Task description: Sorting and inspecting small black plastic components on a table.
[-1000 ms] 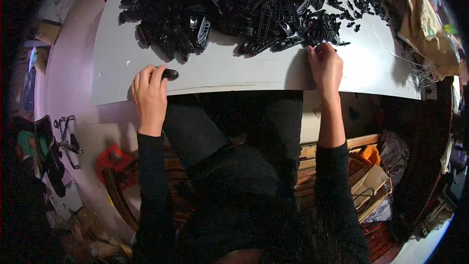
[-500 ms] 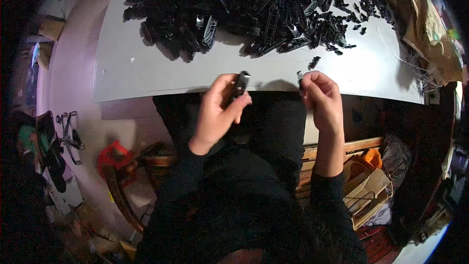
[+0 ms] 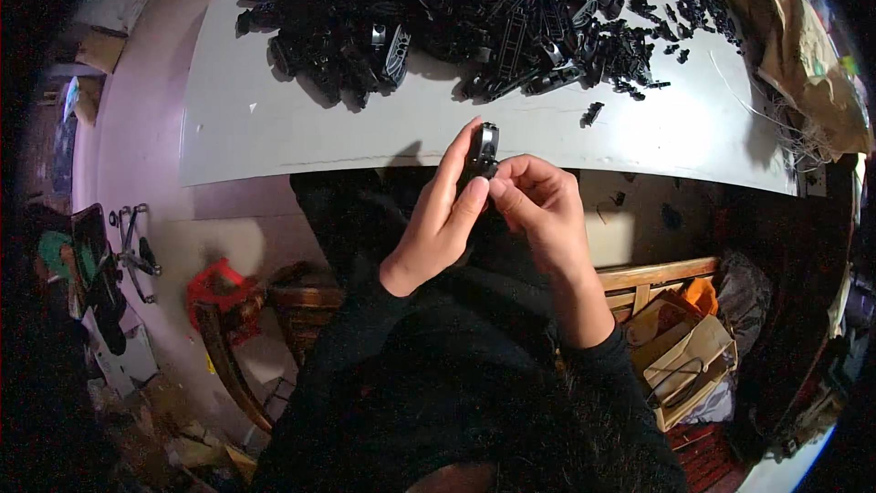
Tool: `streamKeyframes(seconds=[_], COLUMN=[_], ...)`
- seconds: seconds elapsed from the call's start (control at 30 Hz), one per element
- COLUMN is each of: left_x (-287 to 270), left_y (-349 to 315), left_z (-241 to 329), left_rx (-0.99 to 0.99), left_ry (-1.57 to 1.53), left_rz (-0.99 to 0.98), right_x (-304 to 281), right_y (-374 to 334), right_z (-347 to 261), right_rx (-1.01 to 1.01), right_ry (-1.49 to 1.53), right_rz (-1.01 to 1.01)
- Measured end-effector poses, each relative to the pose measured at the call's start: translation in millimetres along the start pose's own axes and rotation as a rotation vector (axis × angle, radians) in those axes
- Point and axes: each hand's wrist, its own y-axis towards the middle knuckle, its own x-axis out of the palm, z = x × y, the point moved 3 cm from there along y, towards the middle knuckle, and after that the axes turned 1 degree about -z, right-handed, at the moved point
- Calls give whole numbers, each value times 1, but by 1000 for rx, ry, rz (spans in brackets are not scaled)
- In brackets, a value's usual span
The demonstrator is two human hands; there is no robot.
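Note:
Just past the table's near edge, my left hand (image 3: 433,224) grips an elongated black plastic part (image 3: 488,139) upright between thumb and fingers. Its face has a shiny highlight. My right hand (image 3: 552,210) pinches at the lower end of this part, its thumb and index fingertip touching there. The small dark piece in that pinch is mostly hidden by the fingers. Beyond my hands, a big heap of black plastic parts (image 3: 374,73) covers the far side of the white table (image 3: 292,137). One small black piece (image 3: 592,114) lies apart on the table, nearer me.
Smaller black pieces (image 3: 630,59) are scattered right of the heap. Crumpled brown paper (image 3: 798,55) and tangled pale strings (image 3: 803,137) sit at the right edge. Below, a brown paper bag (image 3: 689,370) rests on a wooden seat at right; a red object (image 3: 222,292) is at lower left.
My two hands have come together, the right moving left and the left moving right. The small piece in my right fingers now meets the black plastic part.

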Motion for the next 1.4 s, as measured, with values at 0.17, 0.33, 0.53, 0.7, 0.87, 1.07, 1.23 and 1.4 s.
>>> streamKeyframes(seconds=[0.17, 0.33, 0.53, 0.7, 0.87, 1.07, 1.23, 1.4], left_x=[2, 2, 2, 1, -4, -35, -97, -121], left_y=[-5, -8, -14, -17, -22, -17, 37, 66], left_z=[1, -2, 0, 0, 6, 4, 24, 14], left_rx=[-24, 114, 161, 145, 153, 99, 406, 424], left_ry=[-37, 260, 532, 512, 283, 495, 1086, 1307], left_rz=[-79, -101, -48, -57, -100, -257, 308, 279], right_x=[-1, -5, -2, 1, -1, -4, 6, 10], right_y=[1, 3, -3, -5, -1, -8, -9, -8], right_z=[3, 9, 8, 7, 15, 44, 74, 85], right_rx=[-91, -70, 37, -36, -127, 90, 53, 71], right_ry=[-49, -117, -373, -487, -215, -257, -493, -686], right_rz=[67, -1, 29, 78, 3, -27, -36, -109])
